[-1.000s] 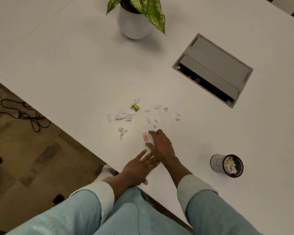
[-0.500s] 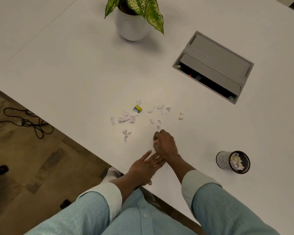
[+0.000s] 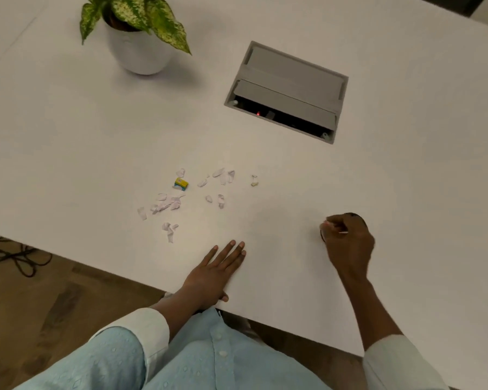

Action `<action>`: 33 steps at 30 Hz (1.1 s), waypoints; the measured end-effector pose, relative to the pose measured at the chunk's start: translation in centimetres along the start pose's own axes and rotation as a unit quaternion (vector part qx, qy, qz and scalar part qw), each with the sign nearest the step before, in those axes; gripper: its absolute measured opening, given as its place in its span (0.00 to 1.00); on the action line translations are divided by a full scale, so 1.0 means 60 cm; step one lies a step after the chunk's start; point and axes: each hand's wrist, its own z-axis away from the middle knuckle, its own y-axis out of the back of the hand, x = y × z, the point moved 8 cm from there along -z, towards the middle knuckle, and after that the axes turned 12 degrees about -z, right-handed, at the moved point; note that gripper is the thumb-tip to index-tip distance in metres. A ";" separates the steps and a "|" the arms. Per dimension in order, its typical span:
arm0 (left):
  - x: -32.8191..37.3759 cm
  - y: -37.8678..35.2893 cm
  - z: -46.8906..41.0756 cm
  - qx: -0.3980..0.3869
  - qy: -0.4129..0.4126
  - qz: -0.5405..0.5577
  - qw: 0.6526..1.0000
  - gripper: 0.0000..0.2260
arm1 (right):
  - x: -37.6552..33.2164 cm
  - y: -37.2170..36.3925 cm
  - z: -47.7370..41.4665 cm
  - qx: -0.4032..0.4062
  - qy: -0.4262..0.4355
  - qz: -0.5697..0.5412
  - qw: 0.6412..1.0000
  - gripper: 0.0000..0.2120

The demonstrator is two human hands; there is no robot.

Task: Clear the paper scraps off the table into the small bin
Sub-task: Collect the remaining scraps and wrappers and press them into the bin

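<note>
office | white table (image 3: pixel 68 130) | built-in power box (image 3: pixel 286 91) | potted plant (image 3: pixel 137 32)

Head camera, steeply down (close) over table (image 3: pixel 68 142)

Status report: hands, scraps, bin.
Right hand fisted over the bin, bin mostly hidden. Left hand flat on table. Scraps remain.

**Warm, dim-ish light, a bit soft overall**

Lit evenly from above, yellowish cast on the white table (image 3: pixel 68 130). Soft shadow thrown right of the plant pot (image 3: pixel 140 56), faint one under the right hand (image 3: pixel 347 243). No glare anywhere. Slightly blurry and compressed, table edges bowed from wide-angle distortion, darker toward the floor (image 3: pixel 40 291).
</note>
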 end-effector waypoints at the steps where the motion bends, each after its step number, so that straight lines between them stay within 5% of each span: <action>1: 0.001 0.002 0.001 -0.002 -0.001 0.001 1.000 0.58 | 0.011 0.031 -0.004 0.024 -0.001 0.020 1.000 0.07; 13: 0.007 0.000 -0.007 -0.006 -0.006 -0.003 1.000 0.58 | 0.071 0.064 0.007 -0.057 -0.009 0.132 0.990 0.11; 22: 0.011 -0.003 -0.010 -0.013 0.004 -0.008 1.000 0.59 | 0.105 0.008 0.027 -0.182 -0.007 0.249 0.951 0.28; 28: 0.009 -0.008 -0.011 -0.016 0.008 -0.024 1.000 0.59 | 0.102 0.015 0.016 -0.156 -0.026 0.211 0.965 0.23; 33: 0.009 -0.003 -0.009 -0.019 0.007 -0.001 1.000 0.52 | 0.043 0.031 0.016 -0.067 0.055 0.206 0.975 0.12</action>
